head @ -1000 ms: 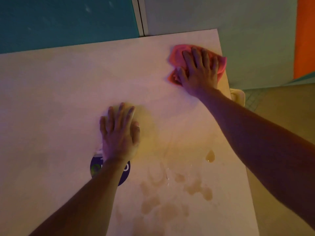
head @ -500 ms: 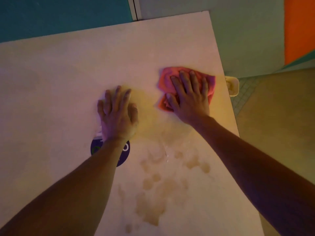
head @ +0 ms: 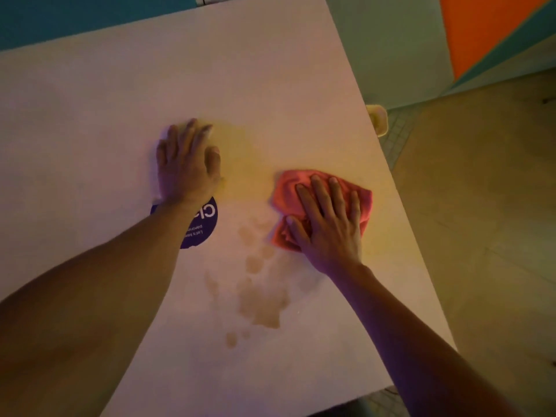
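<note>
A crumpled pink cloth (head: 290, 191) lies on the white table (head: 90, 121), right of centre. My right hand (head: 326, 224) presses flat on the cloth with its fingers spread. Just below and left of the cloth is a brownish wet spill (head: 260, 305) in several patches. My left hand (head: 188, 164) rests flat on the bare tabletop, fingers straight, left of the cloth. Its wrist covers part of a round purple sticker (head: 203, 227) with white lettering.
The table's right edge runs diagonally past the cloth, with beige floor (head: 481, 236) beyond it. A small pale yellow container (head: 379, 120) pokes out past that edge. Teal and orange walls stand behind the table's far edge.
My right hand has dragged the pink cloth from the far right corner toward me, down to the upper edge of the spill. My left hand has stayed planted by the sticker.
</note>
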Demonstrator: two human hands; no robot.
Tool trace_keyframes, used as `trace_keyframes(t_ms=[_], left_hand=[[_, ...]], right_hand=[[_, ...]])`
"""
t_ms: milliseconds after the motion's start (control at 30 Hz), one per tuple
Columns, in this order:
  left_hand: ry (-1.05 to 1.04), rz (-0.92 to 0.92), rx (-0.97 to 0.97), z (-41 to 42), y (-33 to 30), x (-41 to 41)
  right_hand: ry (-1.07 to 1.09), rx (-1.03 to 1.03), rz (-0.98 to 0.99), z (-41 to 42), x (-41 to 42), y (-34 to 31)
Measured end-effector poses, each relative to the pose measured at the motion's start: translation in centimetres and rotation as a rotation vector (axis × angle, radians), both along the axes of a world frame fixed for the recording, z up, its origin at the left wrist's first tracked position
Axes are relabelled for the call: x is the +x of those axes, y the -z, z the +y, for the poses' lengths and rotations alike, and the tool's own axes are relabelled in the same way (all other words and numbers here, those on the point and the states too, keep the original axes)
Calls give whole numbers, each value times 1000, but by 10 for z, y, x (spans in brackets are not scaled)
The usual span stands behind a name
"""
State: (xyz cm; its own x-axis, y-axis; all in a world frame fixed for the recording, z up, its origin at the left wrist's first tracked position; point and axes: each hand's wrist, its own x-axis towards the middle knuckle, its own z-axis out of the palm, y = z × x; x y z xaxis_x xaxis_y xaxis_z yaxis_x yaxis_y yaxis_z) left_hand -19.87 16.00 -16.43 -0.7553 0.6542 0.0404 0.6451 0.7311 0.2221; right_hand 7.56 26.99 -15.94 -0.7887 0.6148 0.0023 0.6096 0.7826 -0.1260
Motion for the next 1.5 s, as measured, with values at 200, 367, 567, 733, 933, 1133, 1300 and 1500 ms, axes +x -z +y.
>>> trace_keyframes(t_ms=[200, 367, 567, 733, 933, 1133, 1300, 1500], left_hand=[[-18, 59, -1, 2, 3, 4], [-35, 72, -14, 3, 3, 4], [-26, 103, -49, 3, 5, 1], [-16, 114, -47, 2, 5, 0], [-15, 111, -26, 1, 5, -1], [-11, 84, 49, -4, 5, -1], [7, 34, 151, -17, -3, 9], [-203, 7, 100, -131, 0, 51]], right_hand=[[18, 48, 29, 54, -24, 8], [34, 94, 48, 111, -65, 13], [38, 85, 47, 170, -126, 13], [114, 36, 51, 179, -175, 11], [42, 59, 85, 155, -169, 15], [-95, 42, 95, 55, -105, 11], [-143, -35, 33, -17, -40, 0], [-151, -83, -22, -88, 23, -6]])
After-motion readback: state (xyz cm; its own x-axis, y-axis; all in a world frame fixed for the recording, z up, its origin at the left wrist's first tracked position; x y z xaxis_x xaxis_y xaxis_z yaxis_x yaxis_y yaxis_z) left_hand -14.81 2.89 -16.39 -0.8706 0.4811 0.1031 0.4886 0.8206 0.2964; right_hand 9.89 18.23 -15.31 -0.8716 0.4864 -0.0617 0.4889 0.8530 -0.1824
